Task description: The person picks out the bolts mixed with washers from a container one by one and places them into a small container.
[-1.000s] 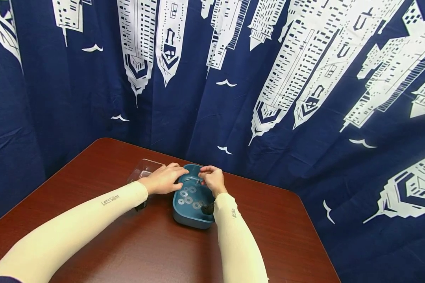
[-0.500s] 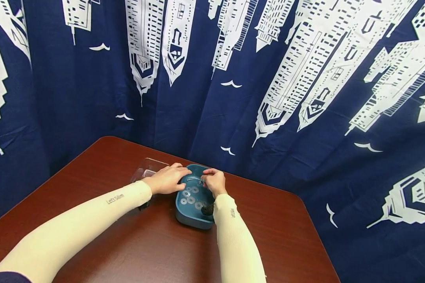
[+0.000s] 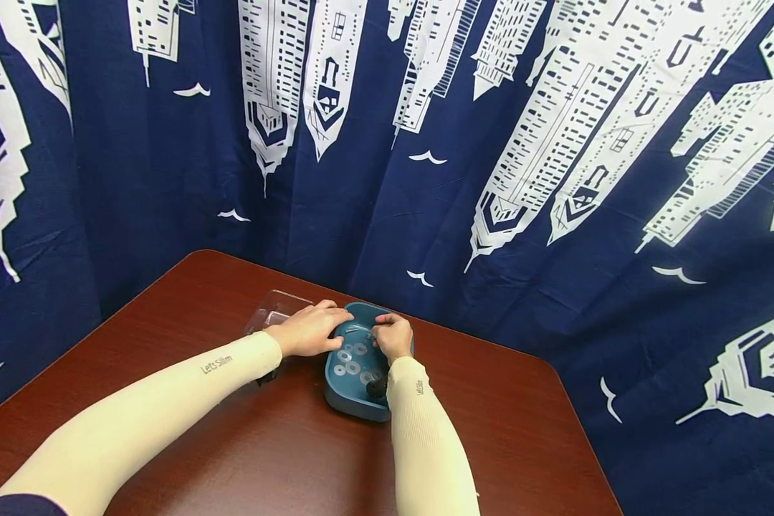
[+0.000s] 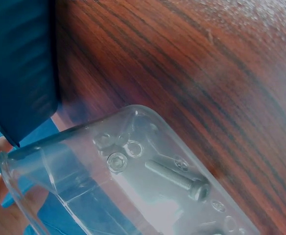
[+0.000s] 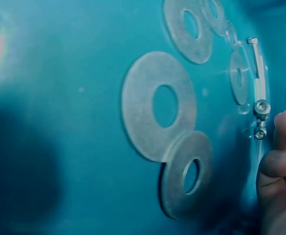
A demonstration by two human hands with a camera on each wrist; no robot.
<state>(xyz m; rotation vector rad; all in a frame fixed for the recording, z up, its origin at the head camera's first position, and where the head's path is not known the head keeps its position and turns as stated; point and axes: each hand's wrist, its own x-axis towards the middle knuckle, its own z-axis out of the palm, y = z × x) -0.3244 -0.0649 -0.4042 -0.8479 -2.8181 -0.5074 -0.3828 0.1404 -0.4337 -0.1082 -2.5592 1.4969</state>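
My left hand (image 3: 309,330) lies at the left rim of a blue tray (image 3: 355,408), fingers reaching over the edge and thumb apart. Over the tray's far right part is my right hand (image 3: 393,337), its fingers bent. In the right wrist view, the right fingertips (image 5: 285,122) are close beside several socket-head bolts (image 5: 261,107), with nothing visible between them. Large flat washers (image 5: 157,105) lie spread over the tray floor. A clear plastic container (image 4: 84,132) by the left hand holds a bolt (image 4: 177,181) and several nuts or small rings.
The brown table (image 3: 284,444) carries the tray and the clear container, which sits left of the tray, partly behind the left hand. A dark round thing (image 3: 377,388) shows under the right wrist. A blue curtain (image 3: 335,244) with white buildings hangs beyond the table's far edge.
The head view has shifted slightly, so everything appears a little farther right. The right hand stays at the bolts with its fingers moving slightly; the left hand keeps its place at the rim.
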